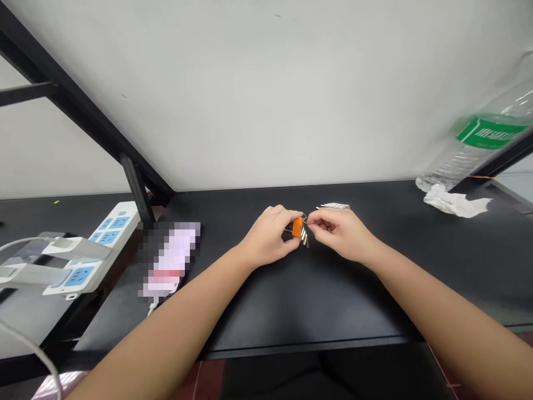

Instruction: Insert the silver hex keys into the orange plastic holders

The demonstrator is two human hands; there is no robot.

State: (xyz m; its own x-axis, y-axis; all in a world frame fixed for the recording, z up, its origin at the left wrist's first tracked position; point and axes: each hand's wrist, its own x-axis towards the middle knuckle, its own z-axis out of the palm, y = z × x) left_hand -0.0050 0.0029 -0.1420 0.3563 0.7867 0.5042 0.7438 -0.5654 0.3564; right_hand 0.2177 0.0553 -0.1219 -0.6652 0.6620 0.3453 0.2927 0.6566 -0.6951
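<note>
While the small orange binder clip (pixel 297 227) is pinched by left hand (pixel 268 236), its wire handle is gripped by right hand (pixel 339 230); silver clips (pixel 333 206) lie untouched behind, on the black counter (pixel 291 289).

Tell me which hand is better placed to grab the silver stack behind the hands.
Probably the right hand. The silver stack lies on the black table just behind its knuckles, while the left hand sits farther off, pinching the orange clip. Both hands are closed on the clip now.
</note>
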